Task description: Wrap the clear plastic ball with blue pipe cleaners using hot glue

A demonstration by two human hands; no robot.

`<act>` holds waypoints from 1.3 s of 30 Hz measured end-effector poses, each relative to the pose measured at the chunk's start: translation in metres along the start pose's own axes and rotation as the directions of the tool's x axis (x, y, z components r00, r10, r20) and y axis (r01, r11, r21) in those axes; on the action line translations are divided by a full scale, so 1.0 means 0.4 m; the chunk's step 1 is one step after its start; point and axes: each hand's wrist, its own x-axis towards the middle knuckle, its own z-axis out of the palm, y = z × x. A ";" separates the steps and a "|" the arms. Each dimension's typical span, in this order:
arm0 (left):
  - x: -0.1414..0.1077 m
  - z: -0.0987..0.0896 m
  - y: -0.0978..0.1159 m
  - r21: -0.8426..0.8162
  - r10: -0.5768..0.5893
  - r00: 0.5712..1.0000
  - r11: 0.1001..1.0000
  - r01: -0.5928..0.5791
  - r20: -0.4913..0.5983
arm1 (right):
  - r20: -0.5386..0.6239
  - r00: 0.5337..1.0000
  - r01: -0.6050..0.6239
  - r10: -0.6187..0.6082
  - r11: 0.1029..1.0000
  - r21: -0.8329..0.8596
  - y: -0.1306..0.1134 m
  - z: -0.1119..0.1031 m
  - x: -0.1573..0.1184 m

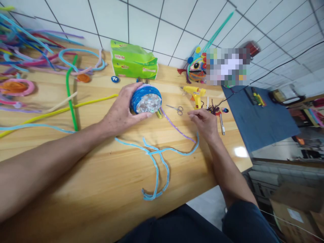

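My left hand (118,113) is wrapped round the side of a round object (149,102) with coiled blue sides and a crinkled silvery end turned toward me. My right hand (206,124) is closed in a pinch above the table, right of a pair of small scissors (177,109). What its fingertips hold, if anything, I cannot make out. Light blue pipe cleaners (158,165) lie bent and crossed on the wood below both hands, one curving up close to my right hand. A thin purple strand (177,130) runs from beneath the round object toward them.
Behind the scissors lies a yellow glue gun (194,92). A green tissue pack (134,64) stands against the tiled wall, with a colourful decorated figure (197,65) farther right. Many pipe cleaners (37,60) spread over the left side. A pen (222,124) lies near the right table edge.
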 end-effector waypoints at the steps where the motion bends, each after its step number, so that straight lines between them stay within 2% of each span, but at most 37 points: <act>1: 0.001 0.001 0.001 -0.002 0.009 1.000 1.000 -0.009 0.001 | 0.016 1.000 0.009 -0.009 1.000 -0.001 -0.004 0.003 0.002; 3: 0.003 0.002 0.003 -0.006 0.008 1.000 1.000 -0.008 0.000 | 0.097 0.992 0.077 -0.076 0.997 -0.009 -0.013 0.008 0.004; 6: 0.005 0.004 0.007 -0.010 0.003 1.000 1.000 -0.003 -0.012 | 0.263 0.946 0.195 -0.189 0.981 0.004 -0.021 0.015 -0.002; 8: 0.005 0.004 0.008 -0.013 0.013 1.000 1.000 -0.013 -0.020 | 0.326 0.919 0.231 -0.221 0.973 0.008 -0.020 0.019 -0.012; 15: 0.003 -0.006 0.009 0.038 -0.084 0.996 0.996 0.083 0.027 | 0.449 0.855 0.292 -0.258 0.956 -0.006 -0.017 0.024 -0.025; 20: 0.003 -0.008 0.013 0.050 -0.106 0.994 0.993 0.104 0.038 | 0.475 0.851 0.277 -0.223 0.960 -0.044 -0.036 0.022 -0.019; 22: 0.004 -0.007 0.015 0.046 -0.111 0.993 0.993 0.109 0.037 | 0.461 0.871 0.229 -0.170 0.970 -0.076 -0.039 0.023 -0.019; 24: 0.004 -0.007 0.016 0.044 -0.120 0.992 0.992 0.118 0.039 | 0.405 0.910 0.142 -0.092 0.985 -0.094 -0.033 0.023 -0.019; 27: 0.005 -0.006 0.013 0.050 -0.124 0.991 0.991 0.121 0.048 | 0.253 0.967 -0.029 0.043 0.998 -0.059 -0.015 0.015 -0.015; 30: 0.004 -0.002 0.006 0.044 -0.088 0.995 0.995 0.086 0.048 | 0.131 0.986 -0.111 0.106 0.993 0.034 -0.005 0.003 0.003; 33: 0.003 0.002 -0.001 0.010 -0.030 0.999 0.999 0.030 0.015 | 0.053 0.997 -0.050 0.049 0.999 0.008 -0.018 -0.004 0.047; 36: 0.003 0.004 -0.001 -0.019 0.005 1.000 1.000 -0.006 -0.012 | 0.019 0.998 0.062 -0.060 0.989 -0.136 -0.036 0.005 0.121; 39: 0.003 0.003 0.005 -0.008 -0.027 1.000 1.000 0.027 -0.003 | 0.010 0.992 0.127 -0.129 0.952 -0.278 -0.038 0.034 0.207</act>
